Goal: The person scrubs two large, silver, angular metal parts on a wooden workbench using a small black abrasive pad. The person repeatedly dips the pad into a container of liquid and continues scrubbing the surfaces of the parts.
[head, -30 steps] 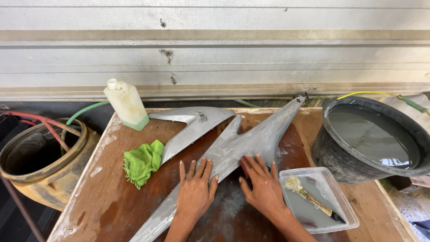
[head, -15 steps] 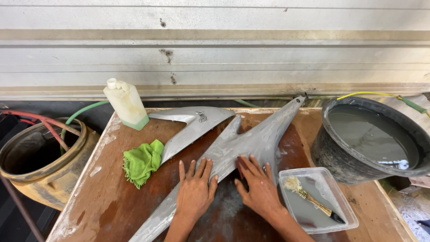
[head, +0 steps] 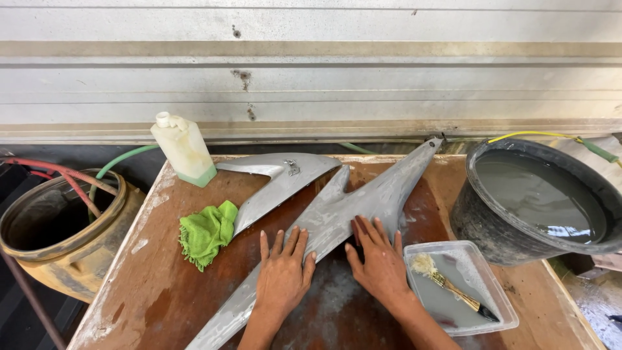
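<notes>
Two hands flat, fingers spread, gripping nothing: left hand (head: 282, 275) & right hand (head: 381, 262) press grey pointed body panel (head: 343, 217), lying diagonally on wooden table (head: 155, 291). Probably light, stiff, wet-slick; hold by edges.

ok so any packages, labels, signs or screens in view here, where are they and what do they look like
Bottle: far left corner of the wooden table, squarish pale cream plastic with a white cap, a green band at its base, no label visible.
Tray: right of the right hand, clear rectangular plastic holding grey liquid and a brush.
No labels, signs or screens visible.
</notes>
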